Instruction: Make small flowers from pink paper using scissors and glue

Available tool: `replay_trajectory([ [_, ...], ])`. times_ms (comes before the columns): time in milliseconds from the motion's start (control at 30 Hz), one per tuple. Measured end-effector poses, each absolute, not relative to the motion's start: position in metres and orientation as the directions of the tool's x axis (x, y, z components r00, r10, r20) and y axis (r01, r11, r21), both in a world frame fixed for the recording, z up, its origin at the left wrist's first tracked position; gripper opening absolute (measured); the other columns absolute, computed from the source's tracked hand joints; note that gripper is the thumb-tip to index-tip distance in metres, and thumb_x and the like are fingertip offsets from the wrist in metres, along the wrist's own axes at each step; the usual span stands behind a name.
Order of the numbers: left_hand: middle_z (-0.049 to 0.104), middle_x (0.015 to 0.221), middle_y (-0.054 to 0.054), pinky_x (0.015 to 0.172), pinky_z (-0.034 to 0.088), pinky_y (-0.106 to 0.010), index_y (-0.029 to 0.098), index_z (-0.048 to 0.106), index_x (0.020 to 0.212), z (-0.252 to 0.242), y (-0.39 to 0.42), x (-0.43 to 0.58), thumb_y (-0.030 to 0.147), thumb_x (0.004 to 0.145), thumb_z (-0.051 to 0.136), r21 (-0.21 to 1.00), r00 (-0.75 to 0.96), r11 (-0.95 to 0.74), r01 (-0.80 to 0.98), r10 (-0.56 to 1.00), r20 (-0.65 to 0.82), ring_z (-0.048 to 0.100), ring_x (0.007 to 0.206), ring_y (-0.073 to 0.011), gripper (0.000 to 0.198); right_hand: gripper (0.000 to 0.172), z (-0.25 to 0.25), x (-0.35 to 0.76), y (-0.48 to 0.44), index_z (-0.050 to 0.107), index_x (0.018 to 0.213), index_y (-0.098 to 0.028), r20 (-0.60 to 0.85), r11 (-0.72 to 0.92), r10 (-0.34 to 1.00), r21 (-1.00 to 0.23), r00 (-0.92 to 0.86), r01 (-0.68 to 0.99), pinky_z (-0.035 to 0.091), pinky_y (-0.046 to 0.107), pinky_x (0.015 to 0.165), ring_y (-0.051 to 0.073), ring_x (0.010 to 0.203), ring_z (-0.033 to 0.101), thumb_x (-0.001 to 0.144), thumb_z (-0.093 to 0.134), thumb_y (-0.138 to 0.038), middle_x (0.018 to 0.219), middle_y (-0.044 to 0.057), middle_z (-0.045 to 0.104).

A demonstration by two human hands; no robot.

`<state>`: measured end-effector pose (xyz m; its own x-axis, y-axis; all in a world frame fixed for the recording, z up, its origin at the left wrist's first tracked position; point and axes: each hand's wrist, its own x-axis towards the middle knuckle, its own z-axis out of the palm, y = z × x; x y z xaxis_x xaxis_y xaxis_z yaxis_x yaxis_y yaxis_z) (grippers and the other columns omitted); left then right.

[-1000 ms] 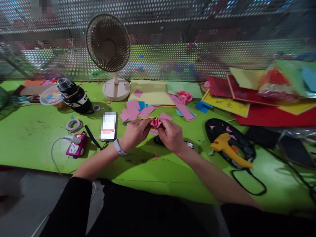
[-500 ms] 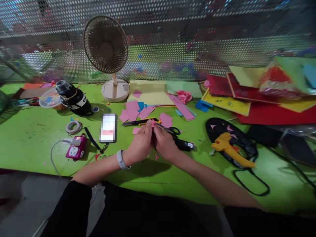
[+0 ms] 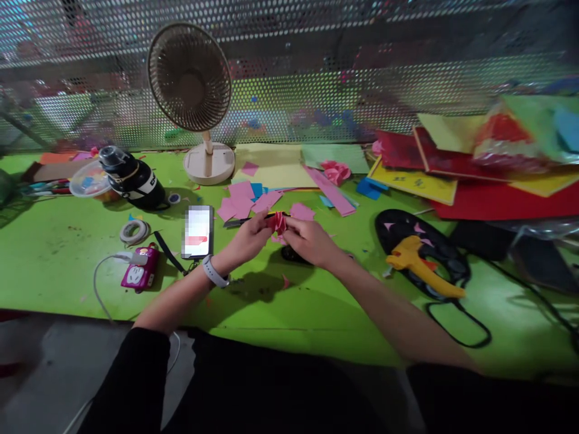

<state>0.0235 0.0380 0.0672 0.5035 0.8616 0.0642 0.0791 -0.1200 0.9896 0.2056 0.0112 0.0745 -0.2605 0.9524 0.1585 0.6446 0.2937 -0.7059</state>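
A folded pink paper flower is pinched between my two hands above the green table. My left hand grips its left side with thumb and fingers, and my right hand holds its right side. Beneath the hands lie a box cutter, partly covered, and a black object mostly hidden by my right hand. Pink paper pieces are scattered just beyond. Farther back sits another pink paper flower beside a long pink strip.
At left are a phone, a tape roll, a purple power adapter and a black bottle. A fan stands behind. To the right, a yellow glue gun rests on a black pad, near stacked coloured paper.
My hands have shifted from pressed together to slightly apart, and the pink paper flower between them now shows more. The scissors seen before are now covered by my right hand.
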Motion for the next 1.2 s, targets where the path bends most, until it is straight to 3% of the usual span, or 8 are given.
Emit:
replay_trajectory([
  [100, 0.073, 0.106, -0.011, 0.071, 0.053, -0.023, 0.011, 0.057, 0.131, 0.064, 0.039, 0.023, 0.018, 0.089, 0.056, 1.0, 0.489, 0.016, 0.021, 0.872, -0.024, 0.065, 0.078, -0.0108, 0.043, 0.024, 0.074, 0.204, 0.011, 0.072, 0.087, -0.018, 0.137, 0.249, 0.966, -0.733, -0.221, 0.633, 0.041, 0.028, 0.058, 0.017, 0.056, 0.057, 0.087, 0.048, -0.021, 0.064, 0.002, 0.068],
  [233, 0.075, 0.105, -0.012, 0.08, 0.057, -0.029, 0.011, 0.059, 0.131, 0.064, 0.045, 0.021, 0.016, 0.085, 0.062, 1.0, 0.457, -0.008, 0.01, 0.889, 0.002, 0.069, 0.084, -0.0132, 0.046, 0.021, 0.071, 0.206, 0.013, 0.073, 0.087, -0.019, 0.164, 0.224, 0.974, -0.789, -0.156, 0.573, 0.044, 0.029, 0.058, 0.018, 0.06, 0.061, 0.088, 0.053, -0.028, 0.07, 0.003, 0.071],
  [333, 0.076, 0.1, -0.011, 0.084, 0.057, -0.032, 0.009, 0.067, 0.118, 0.065, 0.049, 0.018, 0.017, 0.082, 0.065, 0.999, 0.439, -0.034, -0.007, 0.898, 0.033, 0.071, 0.086, -0.015, 0.037, 0.016, 0.067, 0.211, 0.019, 0.073, 0.087, -0.021, 0.19, 0.21, 0.978, -0.844, -0.092, 0.493, 0.05, 0.032, 0.064, 0.019, 0.066, 0.065, 0.085, 0.062, -0.032, 0.078, 0.004, 0.072],
  [500, 0.075, 0.081, -0.008, 0.075, 0.057, -0.028, 0.009, 0.072, 0.09, 0.066, 0.052, 0.015, 0.02, 0.08, 0.067, 0.999, 0.385, 0.002, 0.052, 0.923, -0.022, 0.07, 0.073, -0.0124, 0.016, 0.02, 0.06, 0.22, 0.028, 0.071, 0.08, -0.02, 0.182, 0.184, 0.982, -0.868, -0.049, 0.462, 0.053, 0.035, 0.067, 0.018, 0.066, 0.065, 0.081, 0.071, -0.04, 0.079, 0.004, 0.07],
  [700, 0.073, 0.075, -0.007, 0.069, 0.057, -0.027, 0.01, 0.069, 0.076, 0.067, 0.056, 0.012, 0.022, 0.079, 0.07, 0.994, 0.386, 0.037, 0.101, 0.919, -0.073, 0.07, 0.068, -0.0124, 0.012, 0.02, 0.062, 0.226, 0.031, 0.073, 0.084, -0.019, 0.101, 0.14, 0.989, -0.882, -0.109, 0.45, 0.055, 0.034, 0.07, 0.017, 0.071, 0.065, 0.083, 0.066, -0.037, 0.082, 0.005, 0.07],
  [933, 0.076, 0.083, -0.009, 0.076, 0.058, -0.029, 0.011, 0.072, 0.086, 0.07, 0.059, 0.008, 0.027, 0.083, 0.069, 0.994, 0.44, 0.09, 0.056, 0.892, -0.105, 0.071, 0.073, -0.0128, 0.017, 0.017, 0.058, 0.228, 0.034, 0.075, 0.083, -0.02, 0.128, 0.149, 0.989, -0.887, -0.076, 0.438, 0.055, 0.034, 0.07, 0.018, 0.071, 0.066, 0.081, 0.07, -0.036, 0.082, 0.004, 0.074],
  [1100, 0.076, 0.092, -0.01, 0.079, 0.056, -0.03, 0.011, 0.069, 0.113, 0.066, 0.068, 0.004, 0.033, 0.083, 0.07, 0.995, 0.389, -0.014, 0.094, 0.921, -0.024, 0.071, 0.081, -0.0146, 0.037, 0.015, 0.06, 0.247, 0.046, 0.079, 0.089, -0.021, 0.133, 0.1, 0.991, -0.854, 0.029, 0.511, 0.053, 0.033, 0.068, 0.019, 0.071, 0.067, 0.082, 0.069, -0.029, 0.081, 0.004, 0.076],
  [1200, 0.075, 0.088, -0.01, 0.07, 0.053, -0.027, 0.011, 0.071, 0.107, 0.068, 0.073, -0.002, 0.036, 0.086, 0.065, 0.967, 0.36, -0.105, 0.233, 0.933, 0.014, 0.069, 0.075, -0.015, 0.033, 0.02, 0.059, 0.267, 0.055, 0.08, 0.096, -0.021, 0.182, 0.08, 0.974, -0.834, 0.136, 0.546, 0.05, 0.032, 0.064, 0.019, 0.068, 0.066, 0.084, 0.065, -0.029, 0.08, 0.004, 0.075],
])
